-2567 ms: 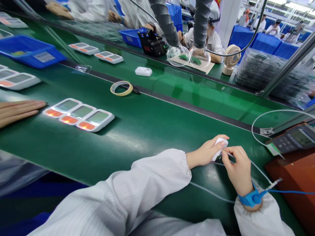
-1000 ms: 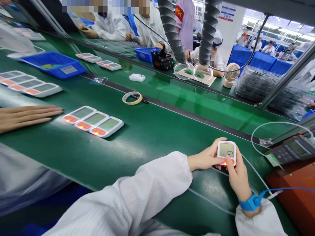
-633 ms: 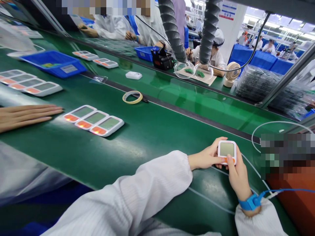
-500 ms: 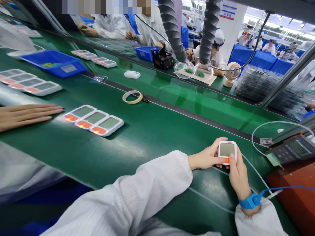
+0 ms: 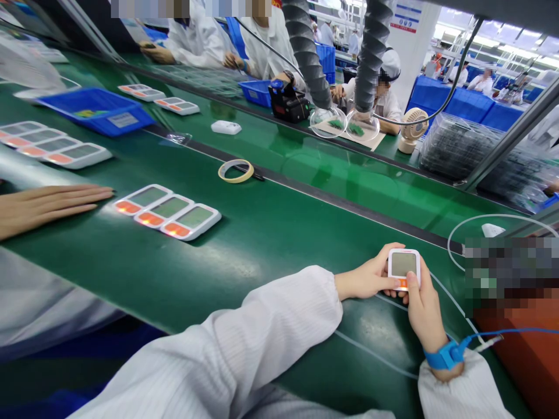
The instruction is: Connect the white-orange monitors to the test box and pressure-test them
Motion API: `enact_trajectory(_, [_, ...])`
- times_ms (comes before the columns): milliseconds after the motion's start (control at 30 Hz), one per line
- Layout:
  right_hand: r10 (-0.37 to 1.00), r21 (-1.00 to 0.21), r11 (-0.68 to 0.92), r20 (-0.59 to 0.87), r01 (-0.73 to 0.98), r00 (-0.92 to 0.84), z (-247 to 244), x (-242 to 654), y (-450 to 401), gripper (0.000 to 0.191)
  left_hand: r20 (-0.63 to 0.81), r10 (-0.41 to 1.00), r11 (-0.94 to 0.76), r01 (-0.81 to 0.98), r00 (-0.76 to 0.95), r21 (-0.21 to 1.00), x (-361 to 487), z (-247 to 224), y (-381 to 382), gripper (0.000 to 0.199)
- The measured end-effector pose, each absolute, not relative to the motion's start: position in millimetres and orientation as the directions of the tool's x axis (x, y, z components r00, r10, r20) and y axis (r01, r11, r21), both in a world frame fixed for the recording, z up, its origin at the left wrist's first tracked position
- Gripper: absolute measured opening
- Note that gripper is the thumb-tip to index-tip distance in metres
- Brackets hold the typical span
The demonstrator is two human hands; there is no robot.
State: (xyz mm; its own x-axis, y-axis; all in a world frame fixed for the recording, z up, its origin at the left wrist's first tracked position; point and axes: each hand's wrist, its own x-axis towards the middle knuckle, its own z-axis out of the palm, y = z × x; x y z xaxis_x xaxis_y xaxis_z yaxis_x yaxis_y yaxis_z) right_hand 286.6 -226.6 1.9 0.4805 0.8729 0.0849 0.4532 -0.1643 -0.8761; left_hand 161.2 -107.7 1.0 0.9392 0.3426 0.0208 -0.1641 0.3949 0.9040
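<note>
Left grip, right grip flanking device edges, broad green bench leftward

On a green tabletop, a roll of yellowish tape lies at ten o'clock from centre. Farther out at ten is a blue bin with a white label. Near twelve, a smaller blue bin stands just beside a black device with a blue top. Around one, two grey ribbed ducts end in clear hoods above a beige sheet bearing green pieces. At two, a cream fan stands near stacked clear trays.
</note>
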Motion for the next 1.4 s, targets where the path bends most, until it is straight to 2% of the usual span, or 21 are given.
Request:
enact_trajectory(600, [0.863,-0.858,-0.244,0.020,0.451,0.506,6.4,284.9,-226.0,0.057,0.017,0.340,0.392,-0.157,0.940,0.907,161.6,-0.6,-107.2,0.083])
enact_trajectory(1400, [0.867,-0.853,-0.249,0.015,0.459,0.498,8.0,286.0,-225.3,0.058,0.021,0.338,0.392,-0.161,0.941,0.906,162.8,0.2,-106.9,0.085])
